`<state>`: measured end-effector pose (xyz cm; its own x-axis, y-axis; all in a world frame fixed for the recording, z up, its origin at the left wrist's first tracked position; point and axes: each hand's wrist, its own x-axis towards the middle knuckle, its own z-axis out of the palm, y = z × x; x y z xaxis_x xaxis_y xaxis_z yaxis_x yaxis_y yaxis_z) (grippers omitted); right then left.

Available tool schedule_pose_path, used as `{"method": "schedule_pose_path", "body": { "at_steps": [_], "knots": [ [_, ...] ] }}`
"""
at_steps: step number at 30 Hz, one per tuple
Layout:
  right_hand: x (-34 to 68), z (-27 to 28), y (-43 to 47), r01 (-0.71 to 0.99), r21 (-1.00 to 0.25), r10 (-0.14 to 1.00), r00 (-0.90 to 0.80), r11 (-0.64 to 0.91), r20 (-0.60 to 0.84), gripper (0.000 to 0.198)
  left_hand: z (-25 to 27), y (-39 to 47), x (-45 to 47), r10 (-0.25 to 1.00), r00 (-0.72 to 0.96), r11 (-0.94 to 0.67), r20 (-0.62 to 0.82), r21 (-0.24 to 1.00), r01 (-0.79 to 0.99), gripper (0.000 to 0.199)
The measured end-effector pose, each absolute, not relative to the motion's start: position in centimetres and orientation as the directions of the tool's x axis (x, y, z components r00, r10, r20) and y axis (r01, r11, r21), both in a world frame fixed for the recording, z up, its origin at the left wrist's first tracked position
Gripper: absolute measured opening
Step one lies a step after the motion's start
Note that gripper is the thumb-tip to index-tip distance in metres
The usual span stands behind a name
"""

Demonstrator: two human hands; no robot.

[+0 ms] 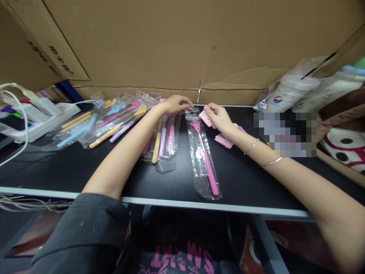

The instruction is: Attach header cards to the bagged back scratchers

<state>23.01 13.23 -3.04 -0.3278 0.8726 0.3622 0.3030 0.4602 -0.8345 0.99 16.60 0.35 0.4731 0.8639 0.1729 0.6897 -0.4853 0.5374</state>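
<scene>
While the left hand [176, 103] pinches the top edge of a clear bag [203, 160], the right hand [218, 117] grips a small pink card [205, 118] just at three o'clock of that opening. The bag runs toward six o'clock on the black table [85, 167] and holds a pink back scratcher [205, 156]. More bagged scratchers [108, 121] lie at nine o'clock. The card's print is unreadable.

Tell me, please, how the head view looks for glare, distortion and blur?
Head view: wide-angle bending curves the table edge; soft glare on the clear bag holding the pink scratcher; left hand and right hand fairly sharp; a pixelated patch at right.
</scene>
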Motion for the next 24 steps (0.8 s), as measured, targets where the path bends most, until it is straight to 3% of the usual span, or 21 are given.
{"method": "schedule_pose_path", "body": {
  "at_steps": [7, 17, 24],
  "knots": [
    [23.0, -3.9, 14.1, 0.149, -0.873, 0.851, -0.347, 0.464, 0.393, 0.039, 0.2, 16.7, 1.1, 0.868, 0.466, -0.479, 0.171, 0.539, 0.693, 0.035],
    [23.7, -4.0, 14.5, 0.334, -0.678, 0.755, -0.332, 0.655, 0.566, 0.012, 0.1, 16.9, 1.1, 0.845, 0.488, -0.518, 0.220, 0.563, 0.644, 0.028],
    [23.9, -4.3, 14.8, 0.280, -0.737, 0.776, -0.381, 0.615, 0.503, 0.008, -0.1, 16.8, 1.2, 0.843, 0.489, -0.499, 0.224, 0.664, 0.557, 0.023]
  ]
}}
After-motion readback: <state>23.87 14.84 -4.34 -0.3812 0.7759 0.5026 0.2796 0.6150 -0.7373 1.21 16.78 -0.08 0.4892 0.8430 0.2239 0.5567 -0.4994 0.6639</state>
